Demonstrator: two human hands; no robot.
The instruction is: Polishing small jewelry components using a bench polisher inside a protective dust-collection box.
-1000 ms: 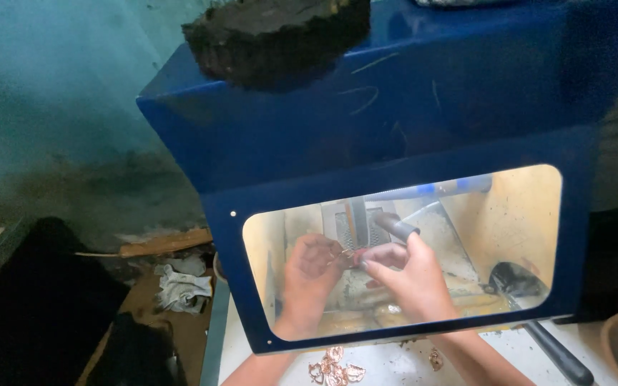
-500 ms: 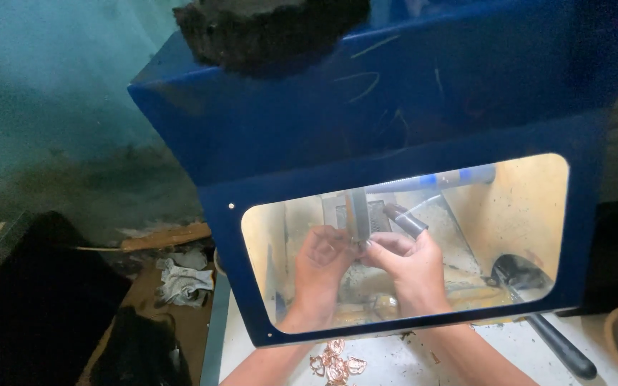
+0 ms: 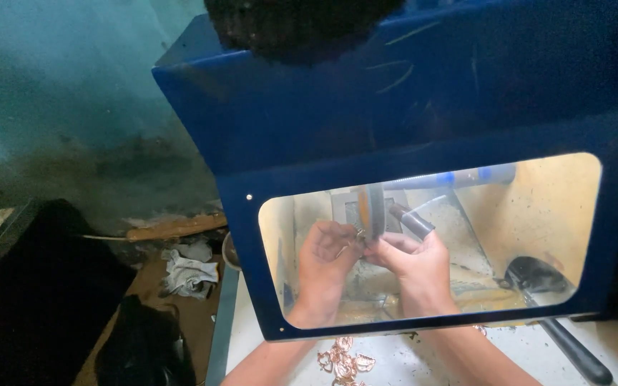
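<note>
Single head cam, looking down and forward from just above and behind the left hand (image 3: 321,268) and right hand (image 3: 416,268). Close range, viewing them through the blue hood's window (image 3: 538,214). No second view.

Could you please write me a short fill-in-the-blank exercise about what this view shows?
1. Both hands, left hand and right hand, work inside a hood coloured ____.
2. They hold a small metal piece against an upright polishing ____.
3. The copper-coloured pieces lie on the white bench ____ the hood.
4. The crumpled white cloth lies to the hood's ____.

Missing words: blue; wheel; outside; left
</note>
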